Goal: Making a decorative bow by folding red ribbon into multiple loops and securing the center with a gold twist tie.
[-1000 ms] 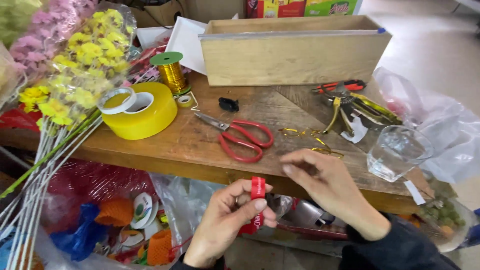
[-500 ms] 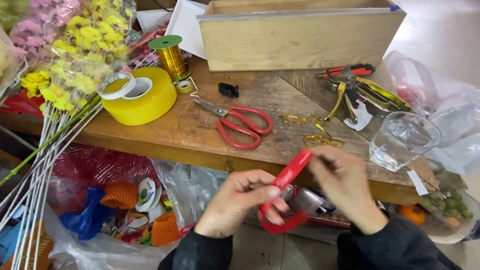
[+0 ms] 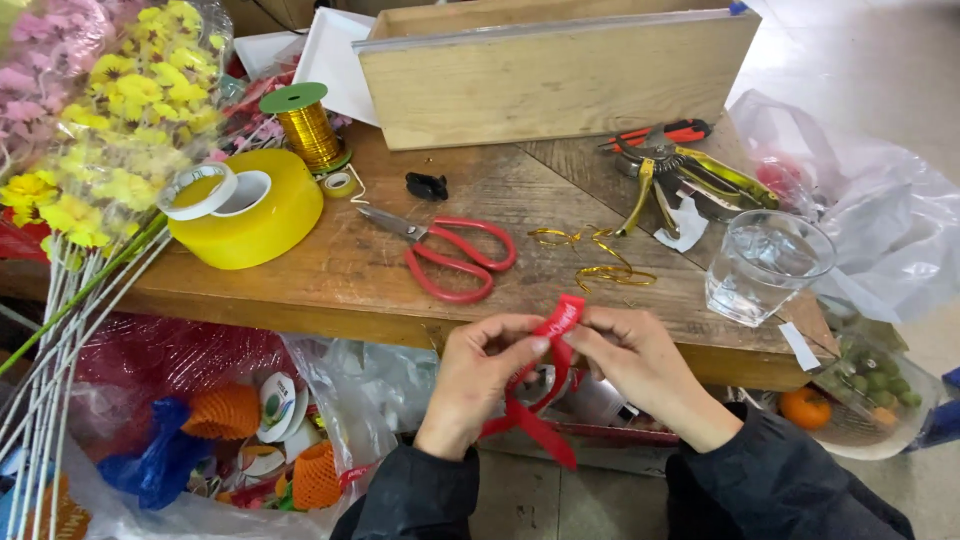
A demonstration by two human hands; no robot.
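Both of my hands pinch one red ribbon (image 3: 545, 392) just in front of the wooden table's front edge (image 3: 330, 322). My left hand (image 3: 482, 372) grips it from the left, my right hand (image 3: 632, 362) from the right, fingertips almost touching. The ribbon's top end sticks up between my thumbs, and a loop with a loose tail hangs below. On the table behind lie red-handled scissors (image 3: 445, 253) and a curl of gold wire (image 3: 592, 257).
A glass of water (image 3: 762, 267) stands at the right, pruning shears (image 3: 680, 172) behind it. A big yellow tape roll (image 3: 245, 207), a gold wire spool (image 3: 307, 126), a wooden box (image 3: 560, 72) and yellow flowers (image 3: 110, 130) fill the back and left. Plastic bags hang under the table.
My hands have come together on the ribbon. The ribbon, earlier stretched slanting between them, is now folded into a hanging loop with its end upright. The view has shifted slightly.
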